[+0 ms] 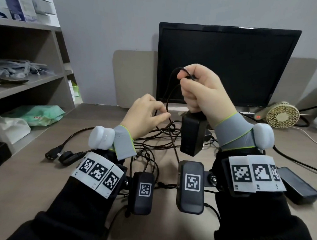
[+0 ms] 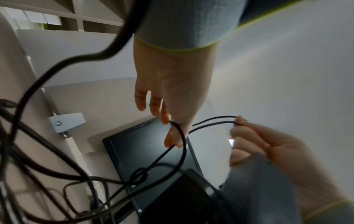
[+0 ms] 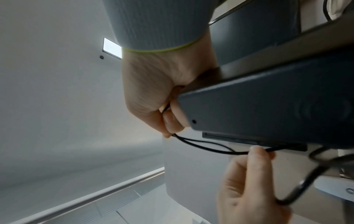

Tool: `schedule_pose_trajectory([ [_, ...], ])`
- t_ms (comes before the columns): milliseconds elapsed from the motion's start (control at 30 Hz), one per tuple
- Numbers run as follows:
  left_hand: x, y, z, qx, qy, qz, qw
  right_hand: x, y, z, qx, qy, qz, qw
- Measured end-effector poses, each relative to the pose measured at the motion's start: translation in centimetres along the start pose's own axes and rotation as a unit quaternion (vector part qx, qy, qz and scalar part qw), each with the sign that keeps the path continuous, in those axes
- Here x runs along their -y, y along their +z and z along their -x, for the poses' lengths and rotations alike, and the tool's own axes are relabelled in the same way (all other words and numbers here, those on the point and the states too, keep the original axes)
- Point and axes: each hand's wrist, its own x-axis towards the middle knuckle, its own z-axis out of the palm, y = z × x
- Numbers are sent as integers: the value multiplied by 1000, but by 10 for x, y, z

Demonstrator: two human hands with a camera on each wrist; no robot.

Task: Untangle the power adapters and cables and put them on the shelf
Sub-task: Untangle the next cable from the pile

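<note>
- Black rectangular plastic power adapter (image 1: pixel 191 135): lifted above the pale wooden desk (image 1: pixel 33 172), hanging below the right hand (image 1: pixel 200 91), in front of the dark flat monitor (image 1: pixel 227 64).
- Right hand: fingers curled round the top of the adapter, thumb and forefinger pinching a doubled loop of thin black cable (image 1: pixel 171 87) above it.
- Left hand (image 1: pixel 145 113): fingertips pinching the same thin cable lower down, just beside the adapter; remaining fingers loosely curled.
- Knot (image 2: pixel 139 175): visible in the left wrist view, below the left fingers, where the thin cable crosses itself.
- Tangle of black cables (image 1: pixel 153 146): spread on the desk between the wrists, with a two-pin plug end (image 1: pixel 52 154) lying to the left and a second black adapter (image 1: pixel 298 184) flat on the desk to the right.
- Grey open shelf unit (image 1: pixel 28 81): at the left of the desk, well apart from both hands, already holding bags and boxes.
- Step in hand, as judged: separating the lifted adapter's lead from the pile; shelving not yet begun.
- Next move, as judged: calls for slack at the knot, feeding the free end back through the loop rather than pulling taut.
- Risk, as judged: tension from the raised adapter tightening the knot.
</note>
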Motion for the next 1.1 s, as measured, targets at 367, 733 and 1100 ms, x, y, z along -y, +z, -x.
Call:
schedule_pose_trajectory([
  [367,-20,0,8,149,6,97,984,1,-12,0,-29,-44,-47,998],
  [733,-17,-24,5,-48,17,246,968,-25,-17,-3,-40,22,133,990],
  [1100,-14,-34,8,-54,2,262,964,-48,1,-7,7,12,166,986],
])
